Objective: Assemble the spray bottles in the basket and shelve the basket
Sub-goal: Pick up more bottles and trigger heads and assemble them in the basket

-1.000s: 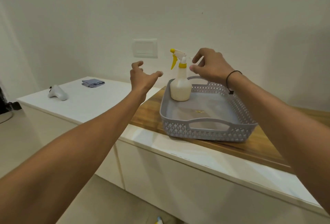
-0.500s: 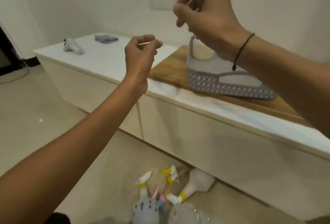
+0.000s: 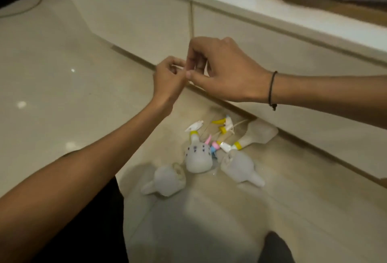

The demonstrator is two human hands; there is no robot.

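My left hand (image 3: 167,78) and right hand (image 3: 217,70) pinch a thin straw-like piece together; at six o'clock below, light, slick spray bottles (image 3: 198,155) want neck grips.

Nothing readable here, honestly. The bottle (image 3: 198,157) on the floor below the hands only has dark dots, with no lettering, labels or numbers anywhere.

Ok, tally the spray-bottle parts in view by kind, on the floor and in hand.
Bottles with a spray head on: 2
Bottles with no head: 2
Loose spray heads: 2, as far as the blur allows
Thin tube pinched in the left hand: 1
Total: 7
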